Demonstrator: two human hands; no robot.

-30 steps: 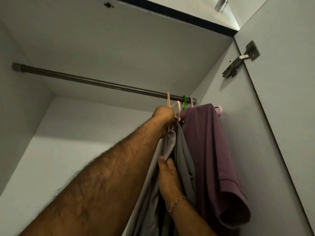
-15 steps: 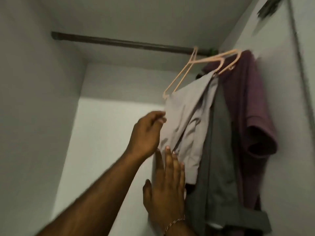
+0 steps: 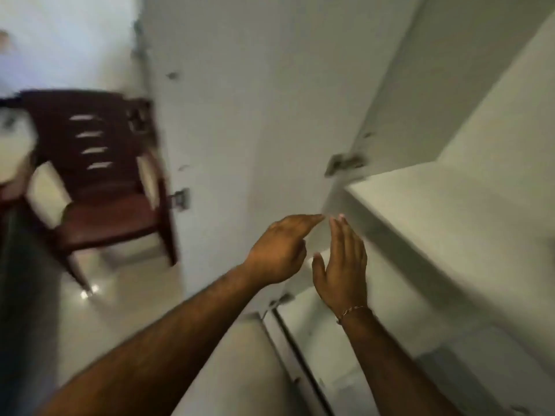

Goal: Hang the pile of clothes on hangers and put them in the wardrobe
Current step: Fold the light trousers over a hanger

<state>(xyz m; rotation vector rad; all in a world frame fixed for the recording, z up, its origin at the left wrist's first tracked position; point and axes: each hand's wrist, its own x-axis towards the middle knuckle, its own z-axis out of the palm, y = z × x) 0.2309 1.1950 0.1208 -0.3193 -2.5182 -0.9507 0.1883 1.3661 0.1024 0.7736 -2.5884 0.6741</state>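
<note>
Both hands are empty and held side by side in mid-air in front of the white wardrobe. My left hand [image 3: 277, 250] has its fingers stretched forward, the fingertips near a shelf edge. My right hand [image 3: 342, 265], with a thin bracelet at the wrist, is flat with straight fingers pointing up. The open wardrobe door [image 3: 246, 100] fills the middle of the blurred view, and a wardrobe shelf [image 3: 435, 223] lies to the right. The rail, the hangers and the hung clothes are out of view, and no pile of clothes shows.
A dark red plastic chair [image 3: 99, 190] stands at the left on a pale tiled floor [image 3: 120, 310]. A metal hinge [image 3: 342, 165] sits on the door near the shelf. A blurred white object [image 3: 15, 145] lies at the far left edge.
The view has swung down and left, away from the rail and hung clothes. Both hands have left the grey garment and are now empty in front of the door.
</note>
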